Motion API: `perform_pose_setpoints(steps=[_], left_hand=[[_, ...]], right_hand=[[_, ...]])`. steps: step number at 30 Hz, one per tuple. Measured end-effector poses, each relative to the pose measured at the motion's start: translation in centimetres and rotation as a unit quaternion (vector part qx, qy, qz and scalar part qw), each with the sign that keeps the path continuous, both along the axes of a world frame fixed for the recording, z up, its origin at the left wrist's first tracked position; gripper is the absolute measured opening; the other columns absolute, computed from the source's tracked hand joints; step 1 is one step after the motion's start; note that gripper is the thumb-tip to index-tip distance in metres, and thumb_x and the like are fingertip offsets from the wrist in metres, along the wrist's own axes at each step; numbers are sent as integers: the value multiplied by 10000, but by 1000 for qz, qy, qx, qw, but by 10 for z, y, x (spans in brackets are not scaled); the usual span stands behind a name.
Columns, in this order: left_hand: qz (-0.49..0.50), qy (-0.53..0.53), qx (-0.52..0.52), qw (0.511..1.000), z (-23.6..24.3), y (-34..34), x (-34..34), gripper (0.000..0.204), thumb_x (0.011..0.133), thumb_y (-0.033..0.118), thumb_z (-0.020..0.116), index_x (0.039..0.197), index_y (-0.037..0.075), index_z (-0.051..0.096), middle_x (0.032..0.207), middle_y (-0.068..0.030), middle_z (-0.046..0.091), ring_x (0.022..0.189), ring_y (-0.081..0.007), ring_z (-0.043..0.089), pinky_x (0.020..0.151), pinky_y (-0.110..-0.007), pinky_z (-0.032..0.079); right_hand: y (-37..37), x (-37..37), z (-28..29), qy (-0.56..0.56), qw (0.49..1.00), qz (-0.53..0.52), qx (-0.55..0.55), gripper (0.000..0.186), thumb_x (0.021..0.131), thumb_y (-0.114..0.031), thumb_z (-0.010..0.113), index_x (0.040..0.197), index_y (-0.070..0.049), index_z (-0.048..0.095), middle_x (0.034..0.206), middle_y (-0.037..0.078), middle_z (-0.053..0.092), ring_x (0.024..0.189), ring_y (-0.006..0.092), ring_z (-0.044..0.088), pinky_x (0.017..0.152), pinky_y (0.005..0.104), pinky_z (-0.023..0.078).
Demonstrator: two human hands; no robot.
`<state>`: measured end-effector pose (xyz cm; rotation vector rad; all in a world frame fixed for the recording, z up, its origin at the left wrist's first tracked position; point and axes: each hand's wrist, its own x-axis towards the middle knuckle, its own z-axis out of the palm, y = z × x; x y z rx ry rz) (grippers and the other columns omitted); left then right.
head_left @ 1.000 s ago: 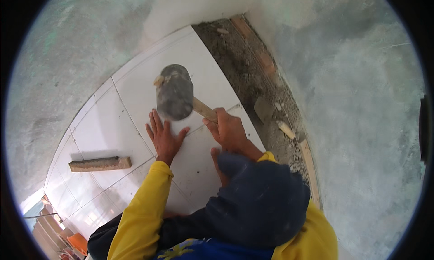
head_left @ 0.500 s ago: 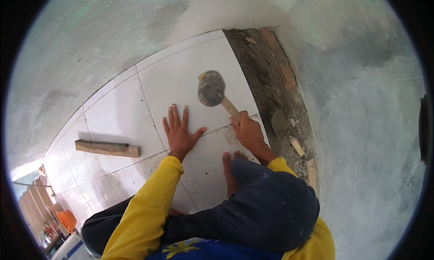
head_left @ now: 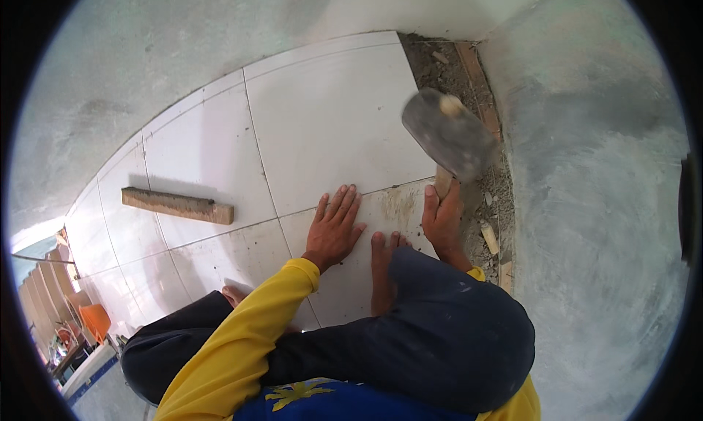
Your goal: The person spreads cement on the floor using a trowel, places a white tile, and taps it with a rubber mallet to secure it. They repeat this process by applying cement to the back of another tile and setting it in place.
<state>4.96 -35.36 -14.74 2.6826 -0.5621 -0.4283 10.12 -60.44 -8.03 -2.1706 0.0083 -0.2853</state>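
My right hand is closed round the wooden handle of a rubber mallet. The dark mallet head is raised, slightly blurred, over the right edge of a large white floor tile and the bare strip beside it. My left hand lies palm down with fingers stretched out on the white tiles, its fingertips near the joint below the large tile. Just right of it, my bare foot rests on the stained tile on the near side of that joint.
A short wooden batten lies on the tiles at the left. Rough mortar and rubble fill the strip along the right wall. Another grey wall runs along the far side. An orange chair stands at the lower left.
The mallet has moved right, from above the large tile to its right edge. My left hand has shifted right and closer to me, its fingers less spread. The view has shifted slightly.
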Motion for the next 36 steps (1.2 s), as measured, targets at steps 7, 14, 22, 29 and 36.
perform_pose_setpoints(steps=[7,14,22,29,36], left_hand=[[11,-2,9,1000,5,6,0,689,1097,439,454,1644,39,329,1759,-117,243,1646,-255,159,1341,-502,89],[21,-11,-10,1000,5,-2,0,688,1071,427,510,1621,36,373,1745,-130,275,1639,-265,188,1336,-503,104],[32,-4,-64,997,-6,8,22,637,1056,433,566,1584,92,461,1714,-152,328,1624,-309,222,1332,-510,121],[168,-91,-18,981,12,26,121,762,973,629,651,1599,227,487,1741,-219,209,1638,-372,129,1319,-554,95],[171,-78,-10,982,8,39,118,822,937,681,662,1606,238,483,1747,-222,198,1640,-383,118,1308,-586,82]], right_hand=[[-6,-4,-17,147,984,73,-66,402,1068,-339,634,1141,40,523,784,296,686,778,514,709,616,537,536],[17,9,-36,172,978,84,-77,378,1073,-341,627,1110,20,523,771,296,680,756,522,703,609,551,530],[45,57,-41,164,973,67,-148,351,1081,-298,628,1103,34,517,738,263,675,700,491,708,570,502,519],[62,90,-15,-29,999,2,-20,346,1101,-280,595,1137,53,508,741,240,657,664,407,715,559,437,520],[72,119,-28,36,995,28,-87,381,1109,-301,576,1172,66,498,775,256,668,715,450,720,601,470,536]])
